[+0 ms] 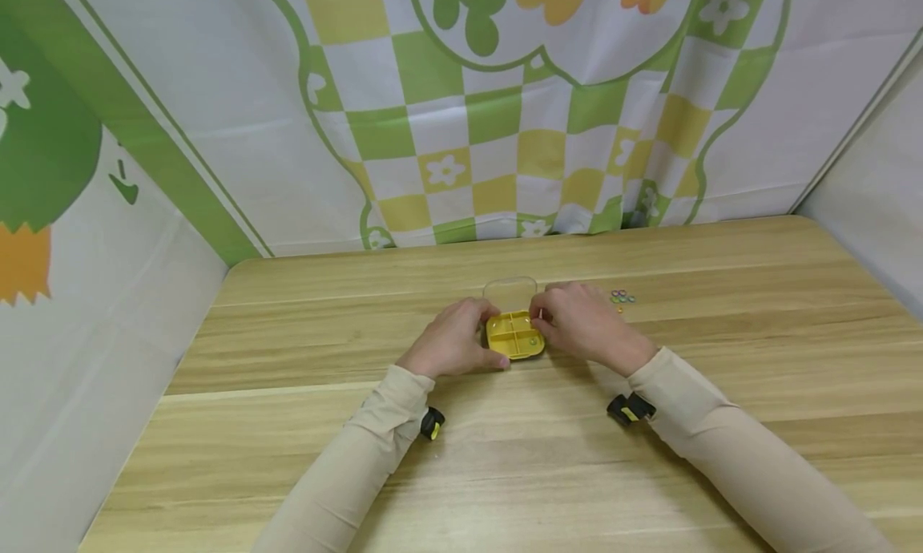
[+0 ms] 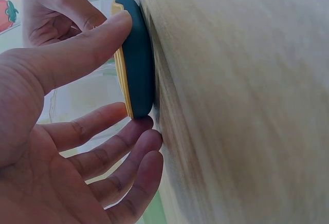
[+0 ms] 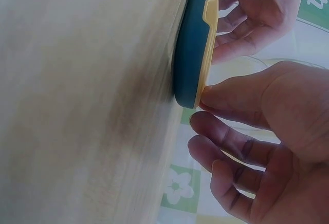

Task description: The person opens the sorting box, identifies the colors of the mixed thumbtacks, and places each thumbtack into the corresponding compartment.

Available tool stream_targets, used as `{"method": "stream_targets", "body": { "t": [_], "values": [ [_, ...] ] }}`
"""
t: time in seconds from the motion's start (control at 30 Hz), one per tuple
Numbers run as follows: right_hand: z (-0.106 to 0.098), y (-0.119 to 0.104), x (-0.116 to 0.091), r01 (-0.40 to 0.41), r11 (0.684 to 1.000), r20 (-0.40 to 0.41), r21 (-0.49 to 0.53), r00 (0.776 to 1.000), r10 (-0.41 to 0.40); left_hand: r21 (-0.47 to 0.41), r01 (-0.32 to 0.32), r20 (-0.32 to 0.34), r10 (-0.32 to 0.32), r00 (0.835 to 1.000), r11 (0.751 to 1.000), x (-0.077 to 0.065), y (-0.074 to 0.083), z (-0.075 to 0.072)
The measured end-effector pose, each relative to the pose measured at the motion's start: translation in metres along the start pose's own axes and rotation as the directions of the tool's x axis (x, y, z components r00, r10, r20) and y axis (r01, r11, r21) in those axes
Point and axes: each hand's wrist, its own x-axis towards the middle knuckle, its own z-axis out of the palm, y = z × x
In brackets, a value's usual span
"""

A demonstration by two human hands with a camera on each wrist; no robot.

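Observation:
A small yellow case with several compartments and a dark green base lies on the table, its clear lid raised at the back. My left hand grips its left side, the thumb along the front edge and fingers at the far side. My right hand is at the right side, fingers bent and thumb tip at the yellow rim. I cannot tell whether its fingertips pinch anything. A small shiny bead sits in the front right compartment.
Several small coloured beads lie on the wooden table right of the case, with an orange one just in front of them. A patterned curtain hangs along the table's back edge.

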Motion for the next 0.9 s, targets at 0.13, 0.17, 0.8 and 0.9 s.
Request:
{"method": "stream_targets", "body": {
  "t": [0.13,0.17,0.8,0.9],
  "values": [
    [0.0,-0.001,0.0,-0.001,1.0,-0.002,0.001,1.0,0.001,-0.002,0.005,-0.003,-0.005,1.0,1.0,0.001,0.0,0.001],
    [0.0,-0.001,0.0,-0.002,1.0,-0.002,0.001,1.0,0.002,-0.003,0.005,-0.003,-0.005,1.0,1.0,0.001,-0.001,0.001],
    [-0.012,0.005,-0.001,-0.049,0.998,0.05,0.027,0.998,0.048,-0.014,0.012,-0.003,-0.012,1.0,1.0,0.0,0.0,0.0],
    [-0.016,0.009,-0.001,-0.042,0.999,0.05,0.018,0.998,0.041,-0.012,0.019,-0.006,-0.019,1.0,1.0,-0.001,0.0,0.0]
  ]
}}
